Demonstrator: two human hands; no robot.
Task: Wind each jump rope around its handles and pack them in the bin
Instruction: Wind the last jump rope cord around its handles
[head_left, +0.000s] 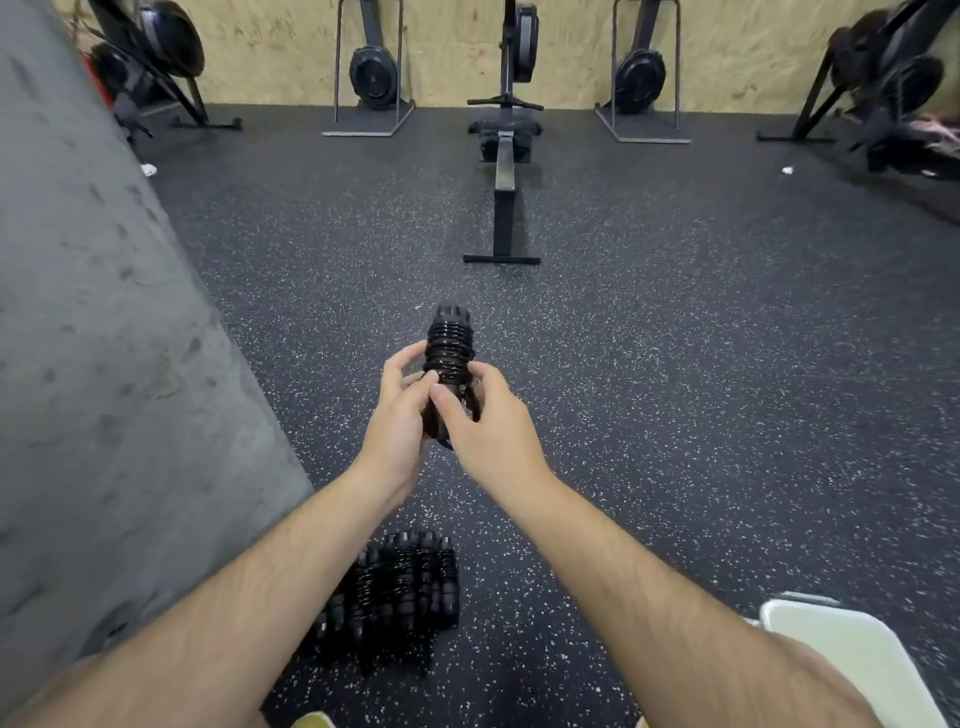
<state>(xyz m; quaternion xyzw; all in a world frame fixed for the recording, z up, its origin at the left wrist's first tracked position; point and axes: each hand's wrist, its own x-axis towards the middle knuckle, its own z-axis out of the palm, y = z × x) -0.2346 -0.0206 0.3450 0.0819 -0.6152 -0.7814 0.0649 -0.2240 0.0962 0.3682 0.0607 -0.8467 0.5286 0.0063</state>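
A black jump rope (450, 345), its cord coiled tightly around the paired handles, stands upright in front of me, held by both hands. My left hand (397, 423) grips the lower part of the handles from the left. My right hand (491, 423) holds it from the right, thumb and fingers pinching at the lowest coils. Several other wound black jump ropes (402, 590) lie side by side on the floor between my forearms. A white bin (852, 654) shows at the lower right, only its corner visible.
A grey concrete wall or pillar (104, 364) fills the left side. A rowing machine (504, 156) lies on the speckled rubber floor straight ahead. More exercise machines (371, 73) stand along the far plywood wall. Open floor stretches to the right.
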